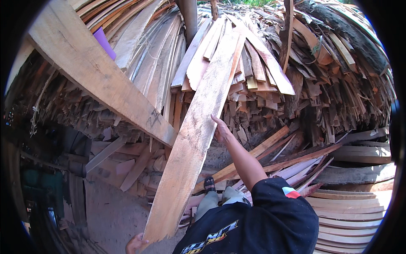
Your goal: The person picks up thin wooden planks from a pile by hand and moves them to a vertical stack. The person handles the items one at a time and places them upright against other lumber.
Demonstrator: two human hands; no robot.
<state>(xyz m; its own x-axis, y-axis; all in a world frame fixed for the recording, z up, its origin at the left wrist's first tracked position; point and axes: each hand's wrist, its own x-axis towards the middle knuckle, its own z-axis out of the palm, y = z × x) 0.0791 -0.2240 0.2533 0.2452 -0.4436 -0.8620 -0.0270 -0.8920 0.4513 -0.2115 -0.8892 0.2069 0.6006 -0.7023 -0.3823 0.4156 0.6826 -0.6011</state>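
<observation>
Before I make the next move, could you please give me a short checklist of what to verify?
1. Right hand on the wide plank: ok, gripping its right edge.
2. Left hand firmly closed at the near end: cannot tell, the picture's edge cuts it off.
3. Far end clear of the stacked boards: not ok, it overlaps them in view.
4. Gap to the thick beam: cannot tell, its end meets the plank's left edge in this view.
5. Sandalled foot well away from loose boards: not ok, they lie close by.
</observation>
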